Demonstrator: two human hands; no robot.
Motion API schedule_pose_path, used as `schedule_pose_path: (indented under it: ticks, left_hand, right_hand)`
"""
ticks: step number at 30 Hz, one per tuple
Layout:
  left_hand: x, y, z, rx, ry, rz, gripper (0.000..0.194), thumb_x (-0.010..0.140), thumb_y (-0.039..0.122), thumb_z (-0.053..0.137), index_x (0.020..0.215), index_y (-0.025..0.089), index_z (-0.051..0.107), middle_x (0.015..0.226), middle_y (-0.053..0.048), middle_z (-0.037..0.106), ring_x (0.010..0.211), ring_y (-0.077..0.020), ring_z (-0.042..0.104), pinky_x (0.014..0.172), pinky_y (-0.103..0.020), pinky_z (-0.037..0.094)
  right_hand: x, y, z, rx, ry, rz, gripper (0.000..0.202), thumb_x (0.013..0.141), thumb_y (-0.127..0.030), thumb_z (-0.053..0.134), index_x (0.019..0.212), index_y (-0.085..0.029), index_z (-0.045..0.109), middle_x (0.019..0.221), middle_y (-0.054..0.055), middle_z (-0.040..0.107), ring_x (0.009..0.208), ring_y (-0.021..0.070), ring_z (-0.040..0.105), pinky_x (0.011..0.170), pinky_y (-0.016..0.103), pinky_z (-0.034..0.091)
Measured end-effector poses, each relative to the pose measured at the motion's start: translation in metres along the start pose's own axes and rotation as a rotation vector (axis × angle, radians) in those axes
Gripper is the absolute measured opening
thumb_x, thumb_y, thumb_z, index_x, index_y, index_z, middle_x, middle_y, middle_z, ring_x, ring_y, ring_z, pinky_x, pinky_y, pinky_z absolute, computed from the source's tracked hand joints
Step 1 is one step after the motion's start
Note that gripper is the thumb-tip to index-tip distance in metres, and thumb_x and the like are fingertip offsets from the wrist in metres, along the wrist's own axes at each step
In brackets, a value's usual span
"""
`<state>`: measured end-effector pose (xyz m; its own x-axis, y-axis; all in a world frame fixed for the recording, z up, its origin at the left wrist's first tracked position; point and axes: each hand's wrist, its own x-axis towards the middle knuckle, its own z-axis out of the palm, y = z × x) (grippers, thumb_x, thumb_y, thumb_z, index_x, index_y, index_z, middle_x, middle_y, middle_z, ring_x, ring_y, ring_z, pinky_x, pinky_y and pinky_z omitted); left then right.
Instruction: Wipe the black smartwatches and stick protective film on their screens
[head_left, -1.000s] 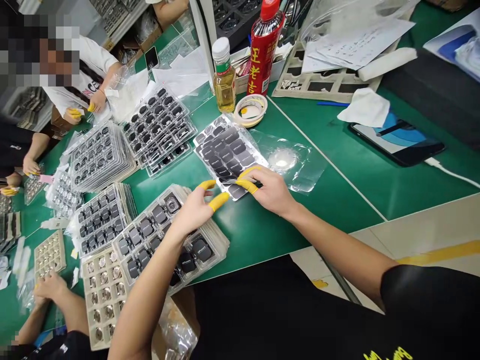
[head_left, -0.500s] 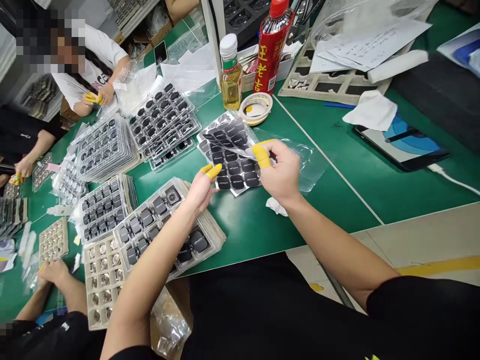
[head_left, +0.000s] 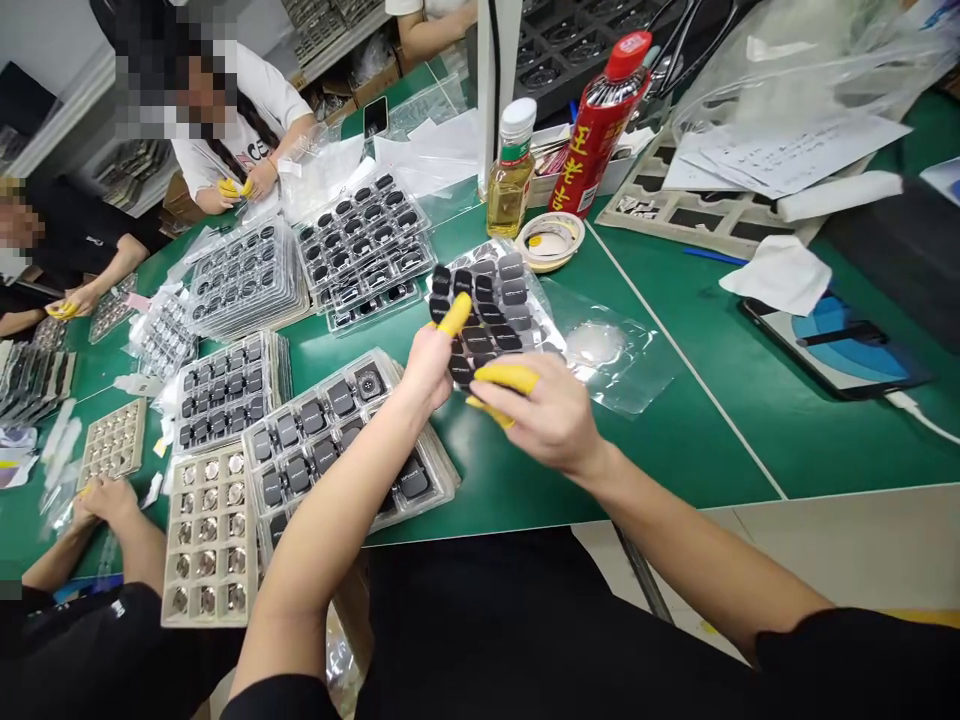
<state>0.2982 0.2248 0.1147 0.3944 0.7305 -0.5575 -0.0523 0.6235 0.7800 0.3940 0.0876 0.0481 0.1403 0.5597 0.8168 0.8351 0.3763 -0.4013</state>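
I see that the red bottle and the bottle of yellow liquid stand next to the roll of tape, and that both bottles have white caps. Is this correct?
Not quite: only the bottle of yellow liquid has a white cap; the head view shows that the cap of the red bottle is red. Both do stand next to the roll of tape.

Black short sleeves, yellow finger cots, black clothing

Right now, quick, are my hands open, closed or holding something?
Left hand: closed on the black sticker sheet.
Right hand: fingers curled by the sheet's lower edge; grip can't be told.
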Motion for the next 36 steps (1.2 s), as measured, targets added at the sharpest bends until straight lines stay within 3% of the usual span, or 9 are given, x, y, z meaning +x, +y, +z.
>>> schedule_pose_path:
  ticks: [4,10,15,19,24,28,31,33,36]
  left_hand:
    - [-0.01,0.002,-0.009,0.077,0.008,0.053,0.037,0.081,0.039,0.104,0.088,0.017,0.075,0.085,-0.004,0.085,0.092,-0.0258,0.088,0.092,-0.039,0.072]
    - [-0.06,0.001,-0.029,0.073,-0.071,0.05,0.053,0.067,0.046,0.114,0.097,0.018,0.081,0.09,-0.005,0.089,0.091,-0.0273,0.09,0.089,-0.041,0.076]
    - [-0.112,-0.024,-0.031,0.137,-0.139,0.026,0.067,0.066,0.071,0.11,0.1,0.018,0.088,0.095,-0.008,0.091,0.093,-0.0301,0.09,0.092,-0.044,0.075]
    - [-0.153,-0.051,-0.072,0.295,-0.301,0.149,0.065,0.079,0.077,0.1,0.103,0.017,0.092,0.105,-0.014,0.093,0.104,-0.0331,0.09,0.102,-0.045,0.072]
    - [-0.226,-0.115,-0.145,0.399,0.166,0.295,0.056,0.088,0.073,0.094,0.1,0.018,0.093,0.096,-0.014,0.093,0.094,-0.0336,0.09,0.095,-0.043,0.074]
    - [-0.273,-0.162,-0.172,0.406,0.726,0.433,0.064,0.098,0.062,0.09,0.146,0.022,0.08,0.099,-0.008,0.092,0.093,-0.0261,0.09,0.09,-0.036,0.075]
    - [-0.29,-0.179,-0.187,0.412,0.975,0.619,0.064,0.102,0.052,0.089,0.159,0.029,0.071,0.102,-0.002,0.092,0.088,-0.0178,0.088,0.088,-0.029,0.074]
    - [-0.301,-0.187,-0.201,0.529,1.083,0.746,0.044,0.101,0.046,0.09,0.141,0.029,0.083,0.104,-0.001,0.093,0.089,-0.0181,0.088,0.09,-0.029,0.074]
    - [-0.326,-0.205,-0.221,0.721,1.075,0.813,0.016,0.101,0.041,0.09,0.109,0.028,0.094,0.103,-0.005,0.094,0.09,-0.0253,0.09,0.088,-0.035,0.077]
  right_hand:
    - [-0.028,-0.03,-0.007,0.102,-0.182,0.062,0.03,0.117,-0.042,0.072,0.142,-0.027,0.08,0.132,0.016,0.084,0.131,0.0367,0.078,0.106,0.056,0.065]
    - [-0.022,-0.019,-0.037,0.189,0.165,0.559,0.051,0.111,-0.049,0.081,0.159,-0.034,0.07,0.151,0.016,0.075,0.141,0.0381,0.074,0.119,0.061,0.062]
    - [0.001,-0.021,-0.065,0.618,0.021,0.782,0.033,0.11,-0.055,0.083,0.136,-0.035,0.083,0.124,0.005,0.087,0.111,0.0273,0.085,0.098,0.041,0.071]
    - [-0.002,-0.047,-0.076,0.622,-0.125,0.763,0.02,0.111,-0.05,0.081,0.114,-0.032,0.088,0.102,0.002,0.087,0.092,0.0229,0.084,0.082,0.032,0.067]
    - [-0.029,-0.09,-0.065,0.843,-0.456,0.612,0.033,0.119,-0.052,0.068,0.103,-0.026,0.081,0.092,0.003,0.082,0.079,0.0195,0.077,0.072,0.029,0.063]
    - [-0.013,-0.085,-0.036,0.838,-0.525,0.503,0.027,0.12,-0.051,0.065,0.12,-0.027,0.077,0.109,0.007,0.084,0.094,0.0234,0.079,0.086,0.036,0.067]
    - [0.038,-0.056,0.015,0.494,-0.581,0.321,0.026,0.12,-0.041,0.061,0.134,-0.025,0.077,0.126,0.013,0.081,0.109,0.029,0.077,0.099,0.045,0.065]
    - [0.077,-0.039,0.059,0.208,-0.822,0.144,0.033,0.118,-0.042,0.063,0.143,-0.023,0.076,0.138,0.017,0.074,0.125,0.0336,0.072,0.1,0.047,0.064]
    - [0.117,-0.027,0.116,0.127,-0.966,0.05,0.028,0.105,-0.045,0.083,0.117,-0.019,0.082,0.126,0.018,0.072,0.122,0.0373,0.07,0.088,0.044,0.062]
